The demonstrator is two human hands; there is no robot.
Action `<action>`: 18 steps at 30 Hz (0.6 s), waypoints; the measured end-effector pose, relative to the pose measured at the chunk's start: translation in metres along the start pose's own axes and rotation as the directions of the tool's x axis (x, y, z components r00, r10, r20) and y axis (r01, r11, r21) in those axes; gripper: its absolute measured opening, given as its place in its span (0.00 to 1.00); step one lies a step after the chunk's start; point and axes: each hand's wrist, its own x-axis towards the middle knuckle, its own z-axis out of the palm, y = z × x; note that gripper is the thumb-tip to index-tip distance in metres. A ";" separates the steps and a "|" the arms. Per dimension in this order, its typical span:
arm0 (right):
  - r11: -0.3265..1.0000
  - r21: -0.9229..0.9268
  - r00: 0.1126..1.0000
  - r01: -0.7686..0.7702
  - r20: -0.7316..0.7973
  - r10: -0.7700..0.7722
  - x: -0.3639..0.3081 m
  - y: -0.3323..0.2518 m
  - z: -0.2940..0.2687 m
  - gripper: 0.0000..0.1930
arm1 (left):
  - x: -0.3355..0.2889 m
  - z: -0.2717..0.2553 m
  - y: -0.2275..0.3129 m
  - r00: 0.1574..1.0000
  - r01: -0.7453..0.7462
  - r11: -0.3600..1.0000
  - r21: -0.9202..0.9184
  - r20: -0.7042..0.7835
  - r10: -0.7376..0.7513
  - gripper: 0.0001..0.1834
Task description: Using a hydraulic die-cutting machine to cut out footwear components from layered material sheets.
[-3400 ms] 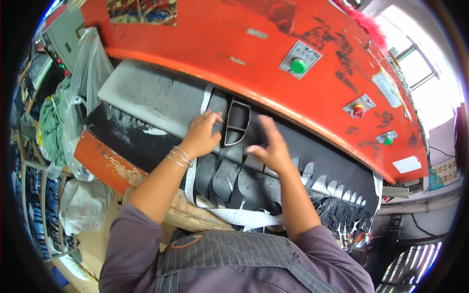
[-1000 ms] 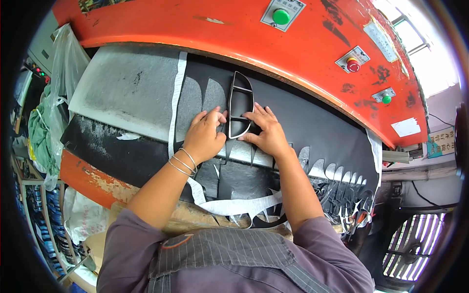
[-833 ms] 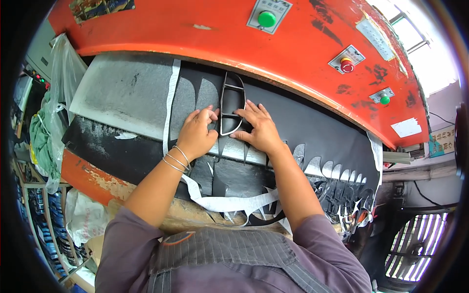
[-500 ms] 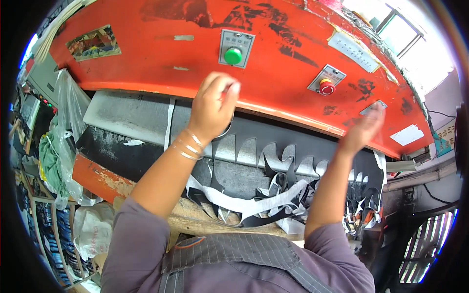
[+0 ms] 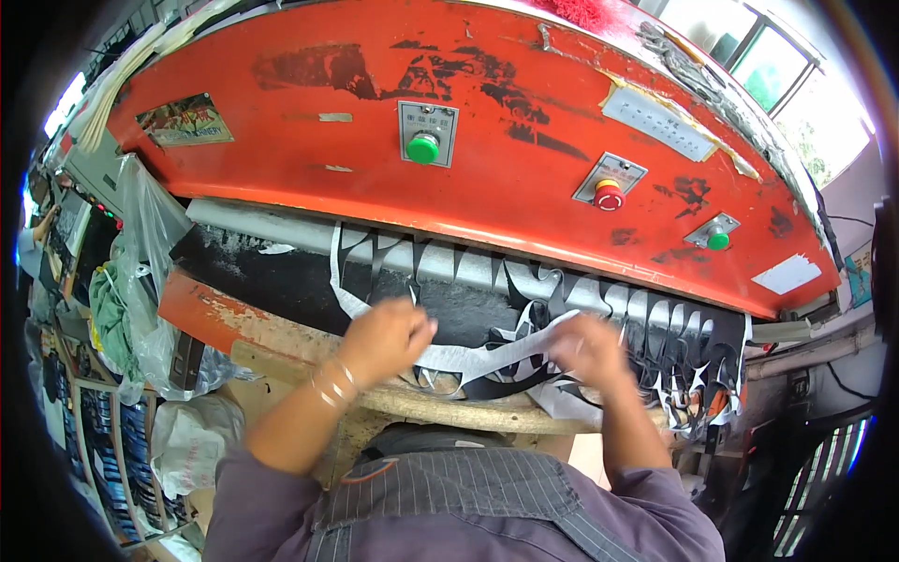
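White strip (image 5: 459, 359) is sagging in front of the red press (image 5: 281, 178); the left hand (image 5: 386, 339) is hovering close to its left part; the right hand (image 5: 588, 351) is overlapping its right part; both are appearing blurred, so whether the fingers are gripping cannot be told.

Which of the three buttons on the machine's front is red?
The middle button, lower than the left button and higher than the right button, which are both green.
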 end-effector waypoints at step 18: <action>0.983 -0.150 0.782 0.107 0.623 0.010 0.001 -0.089 0.093 0.22 | -0.070 0.042 -0.008 0.985 -0.006 1.000 -0.004 0.173 0.007 0.13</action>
